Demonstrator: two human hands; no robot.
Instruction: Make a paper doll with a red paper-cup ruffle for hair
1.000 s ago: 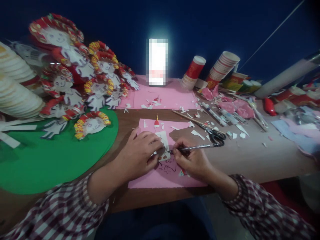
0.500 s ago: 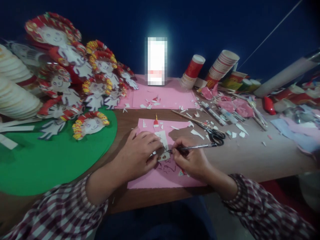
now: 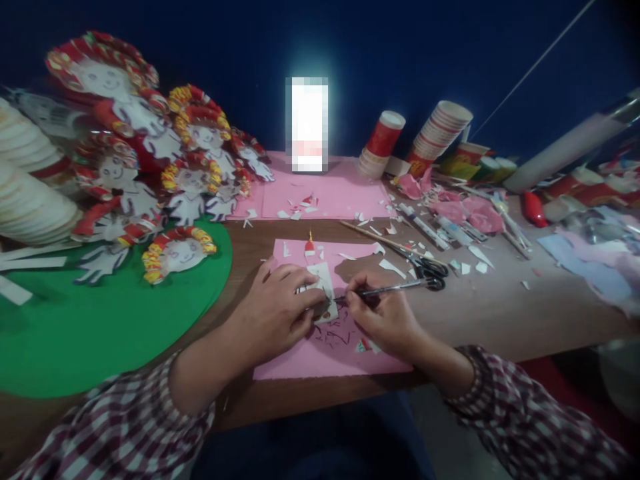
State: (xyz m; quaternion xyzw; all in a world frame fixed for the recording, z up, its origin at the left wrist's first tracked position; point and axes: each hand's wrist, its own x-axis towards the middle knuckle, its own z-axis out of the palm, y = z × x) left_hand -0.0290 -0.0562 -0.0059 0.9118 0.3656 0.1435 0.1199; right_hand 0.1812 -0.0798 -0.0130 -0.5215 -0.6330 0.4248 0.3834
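Observation:
My left hand [image 3: 285, 300] rests over a small white paper piece [image 3: 323, 277] with drawn marks, its curled fingers and thumb gripping the left part. Part of the paper is hidden under those fingers. In my right hand [image 3: 383, 310] is a slim pen [image 3: 395, 288], pinched near its tip. The pen's point is at the paper's right edge; whether it touches I cannot tell. Beneath both lies a pink sheet [image 3: 295, 363] with dark scribbles. A small red and white paper scrap [image 3: 367, 345] lies by my right hand.
Black-handled scissors [image 3: 433, 270] and a wooden stick [image 3: 370, 235] lie to the right among paper scraps and markers [image 3: 420, 225]. Paper-cup figures [image 3: 195, 187] and a green board [image 3: 125, 333] are at left. Stacked cups [image 3: 443, 133] and a bright, blurred-out screen [image 3: 309, 123] stand behind.
The pen and the fingers of my right hand have shifted slightly, with the pen's point now nearer the paper's right edge. My left hand still holds the paper. The whole view has moved a little.

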